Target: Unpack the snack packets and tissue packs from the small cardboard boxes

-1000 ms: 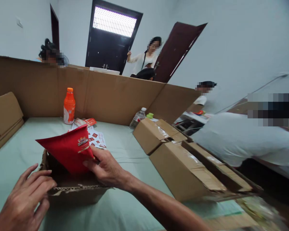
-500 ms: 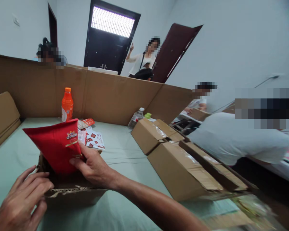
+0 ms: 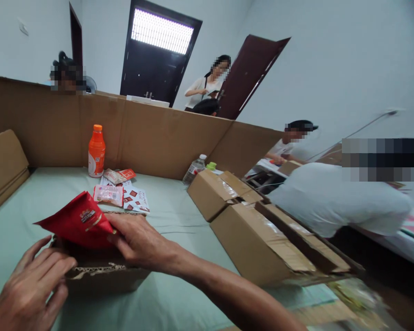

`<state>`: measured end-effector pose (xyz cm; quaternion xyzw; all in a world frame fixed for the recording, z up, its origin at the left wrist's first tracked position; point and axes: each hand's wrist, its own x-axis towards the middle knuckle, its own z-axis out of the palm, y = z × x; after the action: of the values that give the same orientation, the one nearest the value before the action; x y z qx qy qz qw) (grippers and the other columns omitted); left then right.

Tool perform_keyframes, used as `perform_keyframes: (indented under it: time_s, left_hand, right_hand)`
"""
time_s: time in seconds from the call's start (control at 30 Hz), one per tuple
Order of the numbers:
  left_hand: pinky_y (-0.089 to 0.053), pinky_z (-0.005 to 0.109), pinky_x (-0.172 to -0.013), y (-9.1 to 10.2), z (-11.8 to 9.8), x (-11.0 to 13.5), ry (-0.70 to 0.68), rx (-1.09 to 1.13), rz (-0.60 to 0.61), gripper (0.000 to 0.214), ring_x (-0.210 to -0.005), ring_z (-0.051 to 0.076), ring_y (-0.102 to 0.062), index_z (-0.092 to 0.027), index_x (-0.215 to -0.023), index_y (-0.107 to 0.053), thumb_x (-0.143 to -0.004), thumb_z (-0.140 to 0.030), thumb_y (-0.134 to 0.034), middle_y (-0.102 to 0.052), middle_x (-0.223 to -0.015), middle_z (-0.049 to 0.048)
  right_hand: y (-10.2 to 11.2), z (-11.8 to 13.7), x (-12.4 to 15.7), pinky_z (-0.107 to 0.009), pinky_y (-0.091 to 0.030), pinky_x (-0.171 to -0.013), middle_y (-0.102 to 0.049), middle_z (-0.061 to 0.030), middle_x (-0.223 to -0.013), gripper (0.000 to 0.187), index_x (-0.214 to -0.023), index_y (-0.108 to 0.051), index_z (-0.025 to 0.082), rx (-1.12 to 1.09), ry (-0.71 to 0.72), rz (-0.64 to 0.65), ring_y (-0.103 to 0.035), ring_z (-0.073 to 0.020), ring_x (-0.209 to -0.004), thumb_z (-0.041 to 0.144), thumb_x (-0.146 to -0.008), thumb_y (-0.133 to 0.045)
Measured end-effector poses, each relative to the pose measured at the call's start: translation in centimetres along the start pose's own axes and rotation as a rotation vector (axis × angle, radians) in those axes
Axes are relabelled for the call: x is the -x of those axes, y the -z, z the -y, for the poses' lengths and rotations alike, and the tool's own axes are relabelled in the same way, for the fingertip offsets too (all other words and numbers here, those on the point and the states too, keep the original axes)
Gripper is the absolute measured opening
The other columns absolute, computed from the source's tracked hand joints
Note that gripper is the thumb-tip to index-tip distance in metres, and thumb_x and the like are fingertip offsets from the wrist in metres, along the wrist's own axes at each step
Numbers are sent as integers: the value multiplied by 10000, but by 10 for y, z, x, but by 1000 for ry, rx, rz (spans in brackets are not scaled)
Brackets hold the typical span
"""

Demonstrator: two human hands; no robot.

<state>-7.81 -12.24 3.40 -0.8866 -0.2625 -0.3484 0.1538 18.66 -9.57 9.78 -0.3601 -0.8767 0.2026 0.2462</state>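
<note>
My right hand [image 3: 134,239] grips a shiny red snack bag [image 3: 81,220] by its right side, with the thumb on the near face. The bag leans tilted to the left, its lower part inside a small open cardboard box [image 3: 110,280] with a torn near rim. At that box's left corner, my left hand [image 3: 37,285] has its fingers bent over the rim and the thumb below. Just beyond the box lie a pink-and-clear packet [image 3: 108,195], a white leaflet or pack with red-brown squares [image 3: 136,198] and a small orange-red packet [image 3: 126,174].
An orange-capped drink bottle [image 3: 96,151] stands by a tall cardboard wall [image 3: 165,138]. A clear bottle [image 3: 195,168] leans beside several cardboard compartments [image 3: 248,243] on the right. More cardboard [image 3: 5,161] stands at left. People are beyond the wall; one in white [image 3: 334,197] bends at right.
The red bag has gone lower into the box in my right hand, uncovering the packets behind it. My left hand stays at the corner. The standing person's raised hand has come down.
</note>
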Motion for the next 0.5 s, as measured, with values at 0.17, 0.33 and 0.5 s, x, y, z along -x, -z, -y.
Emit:
perform_keyframes:
  time_s: [0.17, 0.33, 0.5]
  left_hand:
    - [-384, 455, -1168, 12, -18, -12, 104, 39, 90, 254, -861, 177, -695, -189, -1079, -602, -917, -28, -491, -718, -931, 21]
    - [-401, 496, -1160, 16, -30, -17, 199, 78, 154, 268, -857, 170, -680, -194, -1046, -602, -912, 5, -482, -707, -908, 8]
    - [-403, 500, -1149, 18, -32, -16, 198, 71, 154, 259, -869, 180, -679, -182, -1042, -612, -917, 7, -487, -707, -908, 15]
  right_hand:
    - [19, 4, 15, -292, -443, -773, -712, -51, -958, 218, -1056, -602, 205, 105, -80, -64, -618, -184, -838, 122, -887, -491]
    - [34, 4, 25, -272, -371, -679, -630, -4, -768, 92, -884, -560, 226, 172, -158, -103, -521, -153, -676, 192, -909, -478]
    - [33, 6, 29, -275, -347, -649, -614, 4, -730, 118, -923, -577, 230, 177, -141, -44, -493, -151, -644, 178, -890, -476]
